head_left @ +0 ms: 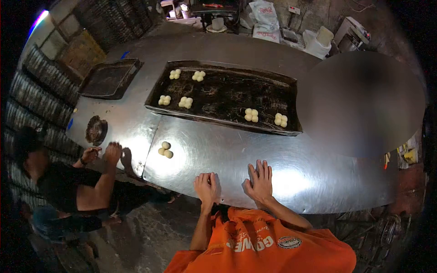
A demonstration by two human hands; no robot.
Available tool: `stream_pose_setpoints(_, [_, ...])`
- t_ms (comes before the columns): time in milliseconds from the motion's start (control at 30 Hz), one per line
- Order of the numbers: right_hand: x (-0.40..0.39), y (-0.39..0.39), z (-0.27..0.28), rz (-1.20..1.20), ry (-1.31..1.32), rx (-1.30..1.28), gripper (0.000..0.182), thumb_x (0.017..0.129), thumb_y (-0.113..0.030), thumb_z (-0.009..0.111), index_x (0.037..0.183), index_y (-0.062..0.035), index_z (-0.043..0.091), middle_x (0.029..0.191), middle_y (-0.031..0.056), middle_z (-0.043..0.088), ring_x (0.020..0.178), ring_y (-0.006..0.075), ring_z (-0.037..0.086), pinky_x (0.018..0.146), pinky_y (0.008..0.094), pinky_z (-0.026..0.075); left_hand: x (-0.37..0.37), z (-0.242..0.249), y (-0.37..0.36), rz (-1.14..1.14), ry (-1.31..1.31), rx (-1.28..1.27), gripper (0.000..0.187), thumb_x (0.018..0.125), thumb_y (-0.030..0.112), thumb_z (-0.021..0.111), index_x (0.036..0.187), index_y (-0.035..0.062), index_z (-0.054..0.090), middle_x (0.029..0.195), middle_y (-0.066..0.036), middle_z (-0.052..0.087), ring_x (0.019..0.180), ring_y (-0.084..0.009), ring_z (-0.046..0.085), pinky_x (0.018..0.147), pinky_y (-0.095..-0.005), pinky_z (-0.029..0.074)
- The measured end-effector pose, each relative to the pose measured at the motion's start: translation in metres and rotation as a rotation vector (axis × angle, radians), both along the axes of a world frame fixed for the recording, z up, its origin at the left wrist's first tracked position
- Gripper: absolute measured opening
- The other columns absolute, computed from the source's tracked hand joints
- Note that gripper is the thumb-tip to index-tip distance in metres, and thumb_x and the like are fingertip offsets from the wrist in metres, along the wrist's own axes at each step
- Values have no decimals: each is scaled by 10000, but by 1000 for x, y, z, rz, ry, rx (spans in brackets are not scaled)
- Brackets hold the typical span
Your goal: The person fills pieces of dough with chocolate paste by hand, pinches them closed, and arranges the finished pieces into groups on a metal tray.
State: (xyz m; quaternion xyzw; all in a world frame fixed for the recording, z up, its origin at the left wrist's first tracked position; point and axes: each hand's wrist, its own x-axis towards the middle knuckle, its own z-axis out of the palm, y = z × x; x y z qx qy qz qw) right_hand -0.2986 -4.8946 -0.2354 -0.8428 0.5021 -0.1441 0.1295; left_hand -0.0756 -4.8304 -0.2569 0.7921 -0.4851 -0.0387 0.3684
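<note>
- Right hand lies flat on the steel surface near its front edge. The grip is wide, fingers together, and it holds nothing.
- Left hand is just beside it, knuckles up and fingers curled under. I can't tell whether anything is under the palm.
- Dough is a small cluster of three balls sitting bare on the surface. It is left of both hands, apart from them, and near a seam in the steel.
- Tray is further back and carries six four-ball clusters, with plenty of free room.
- A co-worker's hand rests on the surface at the left edge, near the dough.
- Risk: both people are close to the same cluster, so simultaneous reaches could collide or squash it.
- Risk: the balls look soft and only loosely joined. A pinch from one side would likely split the cluster or dent it.
- Risk: the steel looks bare and shiny, so the dough may stick and then stretch when lifted.
- Risk: the tray's near edge sits between the dough and the free slots. A low carry could clip the rim and drop a ball.
</note>
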Motion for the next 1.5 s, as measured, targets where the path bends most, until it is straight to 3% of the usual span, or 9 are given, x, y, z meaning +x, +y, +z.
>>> stream_pose_setpoints(200, [0, -2, -4, 7, -2, 4, 648, 865, -325, 536, 1455, -76, 434, 1546, 249, 263, 1444, 466, 172, 1177, 601, 98, -1, 2, -2, 26, -57, -7, 175, 933, 211, 637, 835, 69, 662, 815, -64, 606, 784, -267, 555, 731, -395, 399])
stream_pose_setpoints(533, [-2, -3, -1, 23, 6, 24, 627, 898, -329, 532, 1459, -74, 414, 1555, 251, 232, 1449, 469, 147, 1166, 627, 96, -3, 5, -2, 38, 14, 17, 226, 954, 244, 607, 837, 56, 653, 844, -76, 608, 821, -277, 546, 768, -408, 385])
stream_pose_setpoints(733, [-3, -4, -4, 27, -24, 17, 619, 899, -341, 528, 1448, -73, 429, 1546, 249, 250, 1436, 474, 170, 1163, 626, 108, -5, 9, -5, 64, -27, 0, 181, 930, 210, 635, 808, 79, 651, 798, -47, 593, 767, -250, 552, 725, -396, 406])
stream_pose_setpoints(800, [-4, -5, -3, 28, -26, 16, 619, 898, -346, 528, 1445, -73, 433, 1543, 251, 255, 1434, 475, 175, 1162, 624, 112, -4, -3, -5, 84, -191, -63, 190, 933, 212, 630, 790, 87, 633, 783, -37, 577, 762, -248, 550, 726, -399, 410])
stream_pose_setpoints(1000, [-3, -5, 2, 15, -26, 31, 623, 891, -352, 535, 1441, -75, 442, 1536, 253, 268, 1436, 474, 180, 1161, 622, 125, -3, -5, -3, 48, -158, -44, 224, 977, 273, 591, 855, 87, 610, 815, -62, 569, 762, -292, 544, 720, -443, 416])
stream_pose_setpoints(1133, [-5, -5, 1, 17, -40, 26, 624, 894, -356, 532, 1445, -80, 440, 1537, 248, 269, 1442, 471, 173, 1161, 621, 131, -4, -5, -5, 54, -212, -55, 169, 936, 230, 643, 830, 101, 614, 773, -31, 564, 748, -254, 548, 721, -409, 405])
stream_pose_setpoints(1300, [-7, -6, -3, 11, -41, 38, 626, 894, -356, 536, 1447, -80, 437, 1543, 240, 261, 1445, 465, 171, 1161, 620, 136, -4, -10, -4, 50, -116, -22, 193, 948, 241, 621, 838, 83, 638, 805, -59, 579, 782, -277, 556, 740, -412, 409])
stream_pose_setpoints(1400, [-7, -5, 1, 8, -49, 51, 627, 891, -359, 541, 1445, -83, 440, 1548, 230, 258, 1447, 460, 171, 1161, 620, 135, 1, -21, -5, 68, -258, -84, 215, 946, 250, 620, 840, 65, 645, 816, -77, 585, 790, -301, 554, 732, -424, 419])
stream_pose_setpoints(1500, [-8, -5, 2, 5, -63, 54, 622, 888, -368, 546, 1438, -93, 453, 1551, 222, 258, 1448, 457, 173, 1162, 619, 135, 0, -15, -2, 51, -143, 32, 221, 950, 259, 611, 843, 69, 647, 825, -89, 589, 809, -317, 561, 731, -449, 420])
